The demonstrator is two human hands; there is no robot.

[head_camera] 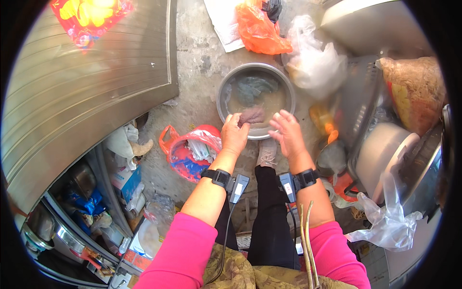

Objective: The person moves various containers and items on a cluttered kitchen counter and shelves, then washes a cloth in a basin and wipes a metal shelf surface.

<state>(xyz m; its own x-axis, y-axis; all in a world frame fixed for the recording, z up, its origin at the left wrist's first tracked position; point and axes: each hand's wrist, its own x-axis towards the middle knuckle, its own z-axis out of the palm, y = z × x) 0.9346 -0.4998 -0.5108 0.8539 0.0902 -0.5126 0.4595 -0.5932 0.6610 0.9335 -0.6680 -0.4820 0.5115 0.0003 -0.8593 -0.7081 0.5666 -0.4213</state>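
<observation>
A round metal basin (291,85) stands on the concrete floor, holding cloudy water and a dark green-grey cloth (254,88). At its near rim my left hand (235,132) pinches a wet brownish-purple cloth (252,115) between thumb and fingers; part of that cloth hangs over the water. My right hand (287,132) is over the basin's near right rim, its fingers spread and nothing in them.
A red bin (195,134) with a plastic liner and rubbish is left of the basin. Beyond it lie an orange plastic bag (256,30) and a whitish plastic bag (317,61). A ladle-like pan (331,157) and a large pale pot (384,155) stand at right.
</observation>
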